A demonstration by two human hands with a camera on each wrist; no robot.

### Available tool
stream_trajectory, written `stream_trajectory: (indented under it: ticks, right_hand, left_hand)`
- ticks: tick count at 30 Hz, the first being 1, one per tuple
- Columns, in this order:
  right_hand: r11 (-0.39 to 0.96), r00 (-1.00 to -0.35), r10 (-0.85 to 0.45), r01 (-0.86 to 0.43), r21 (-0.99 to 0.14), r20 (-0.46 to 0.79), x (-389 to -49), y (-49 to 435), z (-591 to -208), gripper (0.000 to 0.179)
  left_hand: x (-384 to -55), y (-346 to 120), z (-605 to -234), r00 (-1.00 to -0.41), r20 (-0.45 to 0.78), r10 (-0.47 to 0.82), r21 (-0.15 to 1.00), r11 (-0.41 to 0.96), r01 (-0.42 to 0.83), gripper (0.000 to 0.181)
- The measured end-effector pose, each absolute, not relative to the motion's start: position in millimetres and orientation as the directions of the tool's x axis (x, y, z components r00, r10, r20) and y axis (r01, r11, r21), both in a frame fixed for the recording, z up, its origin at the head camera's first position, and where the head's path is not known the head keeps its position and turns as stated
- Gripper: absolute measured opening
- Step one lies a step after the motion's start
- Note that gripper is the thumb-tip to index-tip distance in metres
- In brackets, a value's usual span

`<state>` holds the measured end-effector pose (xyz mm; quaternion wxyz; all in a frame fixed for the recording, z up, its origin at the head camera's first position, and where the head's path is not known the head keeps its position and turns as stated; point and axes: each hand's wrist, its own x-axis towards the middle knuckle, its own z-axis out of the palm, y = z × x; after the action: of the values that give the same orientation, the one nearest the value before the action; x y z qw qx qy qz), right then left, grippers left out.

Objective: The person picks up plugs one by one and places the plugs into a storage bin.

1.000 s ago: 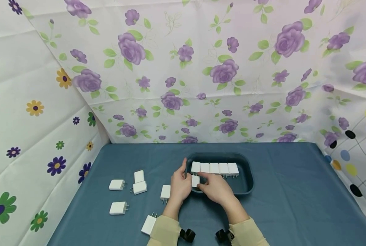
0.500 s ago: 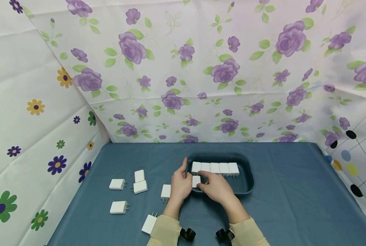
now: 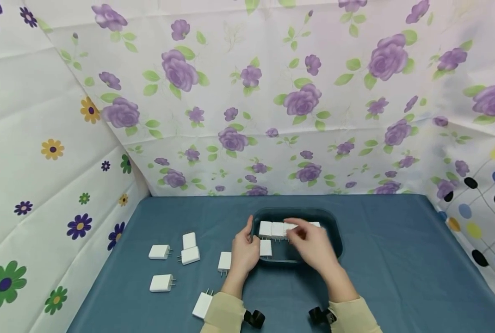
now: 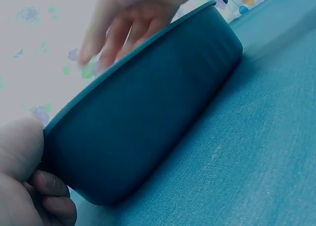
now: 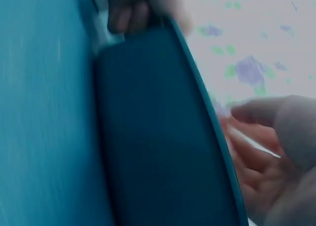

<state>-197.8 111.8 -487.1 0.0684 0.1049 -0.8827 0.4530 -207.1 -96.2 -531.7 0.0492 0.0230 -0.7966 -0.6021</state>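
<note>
The dark blue tray (image 3: pixel 331 249) holds a back row of white charger plugs (image 3: pixel 265 229), partly hidden by the right hand. In front of that row, at the tray's left end, lies another white charger plug (image 3: pixel 266 248). My left hand (image 3: pixel 245 253) grips the tray's left rim, thumb at the rim and index finger extended along the side. In the left wrist view its other fingers (image 4: pixel 54 206) curl against the outer wall. My right hand (image 3: pixel 312 245) hovers over the tray's middle with loosely bent fingers, nothing seen between them.
Several loose charger plugs lie left of the tray: one (image 3: pixel 224 262) beside the left wrist, one (image 3: pixel 202 305) by the left sleeve, a touching pair (image 3: pixel 189 255), and two more (image 3: pixel 162 283) farther left. Flowered cloth (image 3: pixel 231 92) rises behind the blue table (image 3: pixel 380 277).
My right hand has let go of the front charger plug and moved right, over the back row. The left hand stays on the tray's rim. The head view has shifted slightly.
</note>
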Motion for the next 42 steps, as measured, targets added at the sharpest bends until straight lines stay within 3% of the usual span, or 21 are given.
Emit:
stream_trajectory:
  ticks: [4,9,17,31,42]
  right_hand:
    - [0.696,-0.908,0.098,-0.229,-0.681,0.407,-201,141,-488,0.024]
    - [0.743,-0.908,0.211,-0.092,-0.663,0.362,-202,162,-496,0.033]
    - [0.738,-0.926,0.270,0.023,-0.674,0.264,-202,174,-505,0.046]
    - [0.711,-0.968,0.248,0.151,-0.686,0.044,-206,193,-514,0.051]
    - [0.708,-0.974,0.225,0.163,-0.688,0.001,-205,194,-511,0.053]
  left_hand:
    - [-206,-97,-533,-0.994,0.047,-0.099,0.964,0.267,0.019,0.067]
    - [-206,-99,-534,-0.994,0.048,-0.100,0.964,0.265,0.020,0.067]
    - [-206,-95,-533,-0.996,0.042,-0.082,0.965,0.263,0.019,0.067]
    - [-207,-95,-532,-0.995,0.060,-0.083,0.967,0.252,0.037,0.066]
    - [-207,-97,-532,-0.994,0.067,-0.085,0.961,0.272,0.042,0.065]
